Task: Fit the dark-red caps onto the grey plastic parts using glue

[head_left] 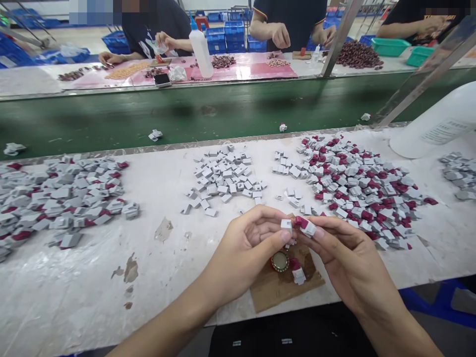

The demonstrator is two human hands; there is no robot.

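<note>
My left hand (247, 248) pinches a small grey plastic cap (286, 225) between thumb and fingers. My right hand (344, 255) holds a grey part with a dark red core (305, 225), its tip almost touching the cap. Both hands hover over a brown cardboard piece (275, 287) that carries a bottle cap (280, 261) and another red-and-grey part (297, 273). A pile of plain grey caps (223, 176) lies just beyond my left hand. A larger pile of red-and-grey parts (357, 186) lies beyond my right hand.
Another heap of grey and red parts (55, 198) sits far left, and a small one (459, 173) far right. A white bottle (435, 124) lies at the right. A green conveyor belt (186, 114) runs behind the white table; people work on its far side.
</note>
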